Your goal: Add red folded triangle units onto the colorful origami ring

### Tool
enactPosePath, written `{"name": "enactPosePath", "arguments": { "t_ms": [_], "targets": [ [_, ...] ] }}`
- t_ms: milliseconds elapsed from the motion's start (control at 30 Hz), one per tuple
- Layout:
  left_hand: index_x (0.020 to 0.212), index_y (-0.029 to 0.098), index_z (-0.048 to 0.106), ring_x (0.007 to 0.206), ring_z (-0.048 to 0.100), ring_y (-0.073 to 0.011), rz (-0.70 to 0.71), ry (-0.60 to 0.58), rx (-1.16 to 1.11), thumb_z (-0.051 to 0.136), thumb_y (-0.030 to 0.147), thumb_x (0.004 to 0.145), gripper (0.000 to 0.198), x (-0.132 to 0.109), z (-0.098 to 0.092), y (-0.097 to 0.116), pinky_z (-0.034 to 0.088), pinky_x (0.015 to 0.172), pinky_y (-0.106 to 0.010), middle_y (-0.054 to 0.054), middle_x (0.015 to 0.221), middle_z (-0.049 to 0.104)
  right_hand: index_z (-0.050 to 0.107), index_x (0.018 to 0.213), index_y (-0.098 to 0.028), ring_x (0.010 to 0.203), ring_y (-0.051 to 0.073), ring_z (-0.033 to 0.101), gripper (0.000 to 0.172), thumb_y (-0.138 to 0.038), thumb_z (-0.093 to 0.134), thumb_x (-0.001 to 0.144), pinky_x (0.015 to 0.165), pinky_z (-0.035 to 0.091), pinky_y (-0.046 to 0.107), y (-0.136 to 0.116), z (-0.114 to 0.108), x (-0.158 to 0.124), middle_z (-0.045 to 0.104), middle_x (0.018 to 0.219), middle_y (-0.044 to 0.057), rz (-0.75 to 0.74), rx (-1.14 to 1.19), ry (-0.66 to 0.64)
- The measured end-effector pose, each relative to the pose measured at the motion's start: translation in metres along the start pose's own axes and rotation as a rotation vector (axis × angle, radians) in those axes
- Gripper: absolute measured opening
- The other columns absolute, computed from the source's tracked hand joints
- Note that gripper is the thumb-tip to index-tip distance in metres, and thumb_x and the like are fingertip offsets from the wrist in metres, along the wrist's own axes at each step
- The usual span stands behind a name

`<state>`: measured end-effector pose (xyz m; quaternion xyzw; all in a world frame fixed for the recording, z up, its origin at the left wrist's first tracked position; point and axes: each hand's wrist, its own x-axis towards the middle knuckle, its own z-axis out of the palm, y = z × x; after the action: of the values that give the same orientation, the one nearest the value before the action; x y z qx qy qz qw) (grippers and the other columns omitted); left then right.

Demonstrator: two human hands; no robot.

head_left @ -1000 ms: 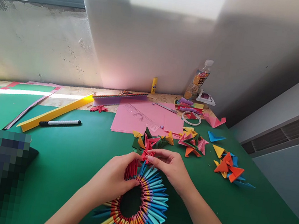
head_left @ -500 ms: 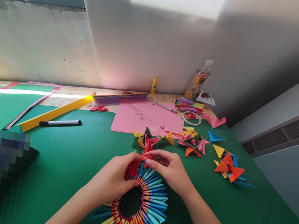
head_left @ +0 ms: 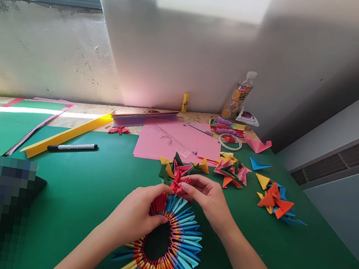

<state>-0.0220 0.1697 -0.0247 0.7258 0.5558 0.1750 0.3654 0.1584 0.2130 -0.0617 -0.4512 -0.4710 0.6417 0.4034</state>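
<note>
A ring of folded paper units [head_left: 177, 249], blue outside with red, orange and yellow inside, lies on the green mat [head_left: 87, 192] in front of me. My left hand [head_left: 136, 214] grips the ring's far left edge, fingers closed round the red units. My right hand [head_left: 206, 198] pinches a small red folded paper piece [head_left: 178, 184] just above the ring's far edge. A pile of loose folded pieces [head_left: 180, 169] in red, green and yellow lies right behind my fingers.
More folded pieces [head_left: 232, 168] and an orange and blue heap [head_left: 274, 203] lie to the right. Pink paper sheets [head_left: 171, 142] with a clear ruler, a black marker [head_left: 72, 147], a yellow strip [head_left: 69, 134], a glue stick [head_left: 185, 102] and a bottle [head_left: 239, 96] stand further back.
My right hand has drawn slightly back and up from the ring, with the red piece pinched in it. The left hand has stayed on the ring.
</note>
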Motion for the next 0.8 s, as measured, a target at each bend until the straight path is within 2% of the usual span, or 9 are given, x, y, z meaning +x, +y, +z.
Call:
{"name": "enactPosePath", "arguments": {
  "t_ms": [433,800],
  "targets": [
    [0.109,0.026,0.057,0.091,0.060,-0.0211,0.002,-0.012,-0.026,0.064,0.017,0.070,0.041,0.0008,0.0001,0.0004,0.044,0.081,-0.032,0.000,0.101,0.067,0.070,0.085,-0.016,0.070,0.020,0.067,0.036,-0.041,0.077,0.058,0.071,0.055,0.035,0.0002,0.0021,0.0003,0.072,0.077,0.006,0.045,0.019,0.011],
    [0.110,0.026,0.056,0.095,0.059,-0.0221,-0.017,-0.015,-0.021,0.064,0.015,0.070,0.042,0.0002,-0.0010,0.0033,0.043,0.083,-0.033,0.000,0.104,0.067,0.071,0.081,-0.016,0.069,0.020,0.067,0.035,-0.036,0.080,0.054,0.072,0.055,0.035,0.0014,0.0023,0.0019,0.073,0.075,0.006,0.093,0.099,0.033]
  ]
}}
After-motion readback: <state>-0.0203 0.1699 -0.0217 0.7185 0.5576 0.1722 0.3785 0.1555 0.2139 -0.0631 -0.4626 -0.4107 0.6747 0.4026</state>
